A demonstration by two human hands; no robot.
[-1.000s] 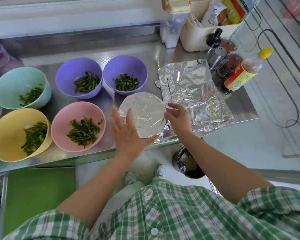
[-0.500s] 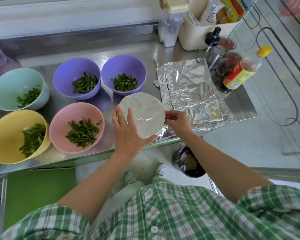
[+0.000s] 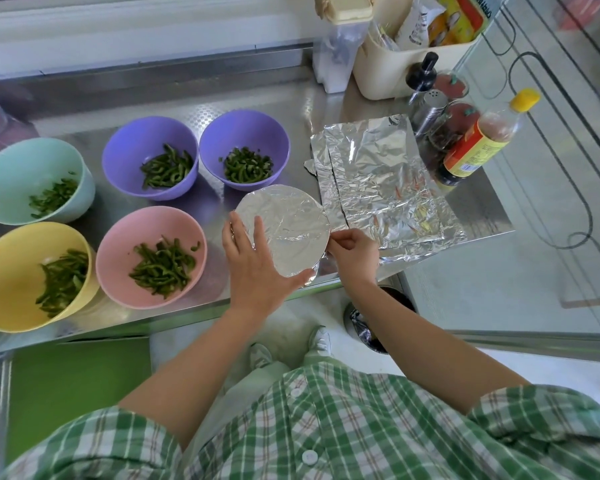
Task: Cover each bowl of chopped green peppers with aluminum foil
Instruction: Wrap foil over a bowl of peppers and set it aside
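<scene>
A foil-covered bowl [image 3: 286, 225] stands near the front edge of the steel counter. My left hand [image 3: 253, 261] rests flat on its left side, fingers straight on the foil. My right hand [image 3: 350, 249] pinches the foil at the bowl's right rim. Five uncovered bowls of chopped green peppers stand to the left: a pink bowl [image 3: 151, 256], a yellow bowl [image 3: 32, 275], a mint bowl [image 3: 32, 180] and two purple bowls [image 3: 149, 157] [image 3: 245, 148]. Loose foil sheets [image 3: 381, 181] lie stacked to the right of the covered bowl.
Sauce bottles [image 3: 475, 143], a shaker [image 3: 430, 107] and jars crowd the back right behind the foil. A cream tub [image 3: 388, 67] of packets and a clear container [image 3: 336, 53] stand at the back. The counter's front edge [image 3: 187, 311] runs just below the bowls; a bin [image 3: 371, 323] sits on the floor.
My left hand has moved onto the covered bowl's left side and lies flat on the foil. My right hand has shifted slightly along the right rim, still pinching foil.
</scene>
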